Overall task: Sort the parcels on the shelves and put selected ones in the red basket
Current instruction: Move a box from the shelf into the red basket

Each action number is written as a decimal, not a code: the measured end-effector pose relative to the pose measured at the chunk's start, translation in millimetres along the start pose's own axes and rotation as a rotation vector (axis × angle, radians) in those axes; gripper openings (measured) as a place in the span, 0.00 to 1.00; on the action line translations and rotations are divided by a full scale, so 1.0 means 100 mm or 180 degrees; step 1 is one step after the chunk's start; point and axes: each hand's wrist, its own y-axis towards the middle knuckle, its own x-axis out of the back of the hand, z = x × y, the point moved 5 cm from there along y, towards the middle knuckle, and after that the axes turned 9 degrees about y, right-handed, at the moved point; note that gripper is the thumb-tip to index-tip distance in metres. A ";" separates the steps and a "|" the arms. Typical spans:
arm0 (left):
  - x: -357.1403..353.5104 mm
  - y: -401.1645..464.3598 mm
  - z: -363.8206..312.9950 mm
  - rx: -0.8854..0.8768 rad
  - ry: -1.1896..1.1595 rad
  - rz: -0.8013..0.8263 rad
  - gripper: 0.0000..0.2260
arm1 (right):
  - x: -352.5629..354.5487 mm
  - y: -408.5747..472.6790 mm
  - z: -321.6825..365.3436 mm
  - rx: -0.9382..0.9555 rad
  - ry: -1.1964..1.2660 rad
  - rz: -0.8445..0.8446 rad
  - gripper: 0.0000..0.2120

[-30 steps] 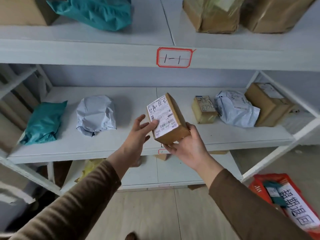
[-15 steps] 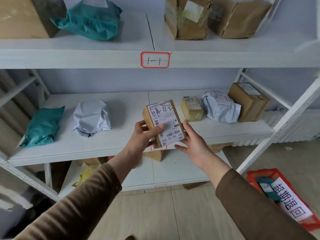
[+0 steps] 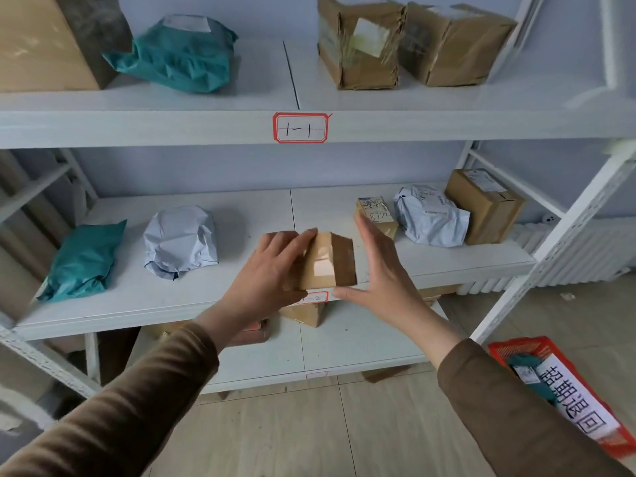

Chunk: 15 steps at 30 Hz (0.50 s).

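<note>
A small brown taped box (image 3: 327, 266) sits at the front edge of the middle shelf (image 3: 241, 294), label side out of sight. My left hand (image 3: 272, 273) holds it, fingers over its top left and thumb along its lower front. My right hand (image 3: 382, 270) stands flat beside the box's right side with straight fingers, its thumb at the lower front corner. The red basket (image 3: 509, 349) is on the floor at the lower right, holding a teal parcel (image 3: 526, 370) and a white printed sign (image 3: 578, 397).
The middle shelf also holds a teal bag (image 3: 82, 259), a white bag (image 3: 180, 241), a small labelled box (image 3: 377, 211), another white bag (image 3: 430, 218) and a brown box (image 3: 485, 204). The top shelf, tagged 1-1 (image 3: 300, 128), carries a teal bag (image 3: 179, 56) and brown boxes (image 3: 358, 43).
The box went from being held up with its label facing me down onto the middle shelf's front edge. My right hand has come off it and opened flat.
</note>
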 end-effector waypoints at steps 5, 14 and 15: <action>0.07 0.24 -0.14 -0.0623 0.0251 0.0231 0.44 | -0.12 0.00 -0.06 0.0104 -0.0342 0.0357 0.56; -0.29 0.18 -0.22 0.2137 -0.3720 0.0315 0.43 | -0.19 -0.15 -0.55 -0.1738 0.4042 -0.1001 0.25; -0.38 0.18 -0.33 0.2195 -0.3959 0.0509 0.42 | -0.20 -0.16 -0.55 -0.1809 0.4158 -0.1075 0.25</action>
